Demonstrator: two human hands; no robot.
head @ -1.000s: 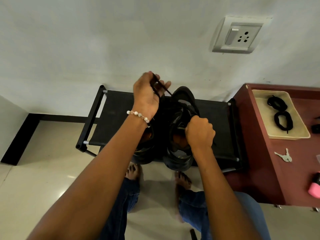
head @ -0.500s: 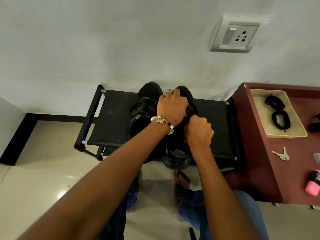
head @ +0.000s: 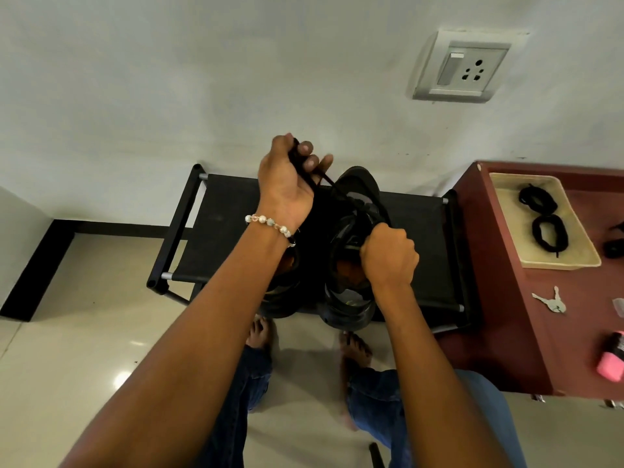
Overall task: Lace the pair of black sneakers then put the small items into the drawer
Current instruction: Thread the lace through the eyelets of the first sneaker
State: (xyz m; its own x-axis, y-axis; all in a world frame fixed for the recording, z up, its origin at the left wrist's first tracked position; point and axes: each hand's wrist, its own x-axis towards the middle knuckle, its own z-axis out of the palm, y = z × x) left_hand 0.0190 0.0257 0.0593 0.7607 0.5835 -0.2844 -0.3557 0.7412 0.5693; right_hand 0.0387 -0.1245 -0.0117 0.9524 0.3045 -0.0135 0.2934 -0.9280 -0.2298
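Head view: left hand (head: 287, 184) fingers (head: 312, 162) pinch the lace (head: 329, 182) taut; right hand (head: 388, 256) grips the sneaker (head: 351, 238) (overpulling could unthread it).

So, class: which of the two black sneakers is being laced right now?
The right-hand sneaker: the right hand grips it, and its lace runs taut to the left hand. The other sneaker lies mostly hidden.

Both arms reach forward, the left hand (head: 287, 184) raised higher with a bead bracelet (head: 270, 224) on its wrist and its fingers curled round a black lace (head: 324, 179), while the right hand (head: 390, 256) is a closed fist gripping the shoe (head: 351, 238).
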